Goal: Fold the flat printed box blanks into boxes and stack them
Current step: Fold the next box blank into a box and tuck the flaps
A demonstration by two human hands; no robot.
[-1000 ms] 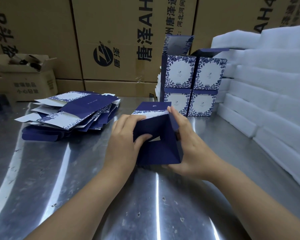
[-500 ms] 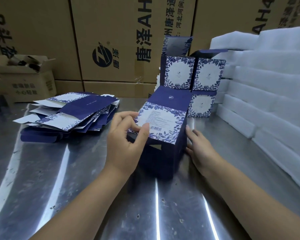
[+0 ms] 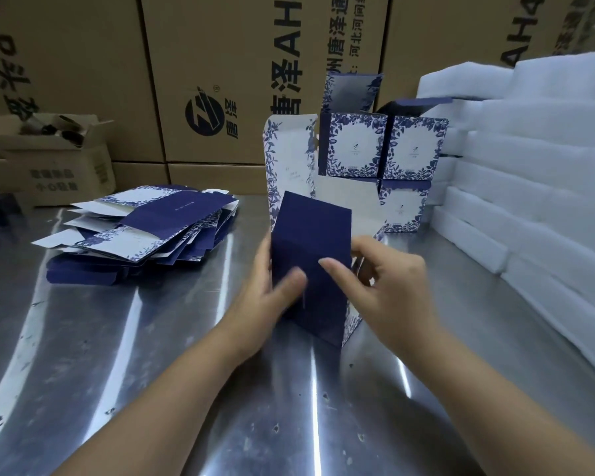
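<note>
A half-folded blue box point(image 3: 311, 249) with white floral sides stands on the steel table point(image 3: 152, 338) in the middle, one long printed flap sticking up at its far end. My left hand point(image 3: 268, 293) grips its left edge, thumb pressed on the dark blue panel. My right hand point(image 3: 389, 286) holds the right side, thumb on the same panel, fingers curled behind. A loose pile of flat printed blanks point(image 3: 145, 231) lies to the left. Several finished boxes point(image 3: 382, 156) are stacked two high behind.
White foam slabs point(image 3: 529, 187) are piled along the right side. Large brown cartons point(image 3: 220, 80) form a wall at the back. A small open carton point(image 3: 49, 159) sits at the far left.
The box has been turned so its dark blue panel faces me and a long flap stands up. My right hand came off the table onto the box; my left shifted to its edge.
</note>
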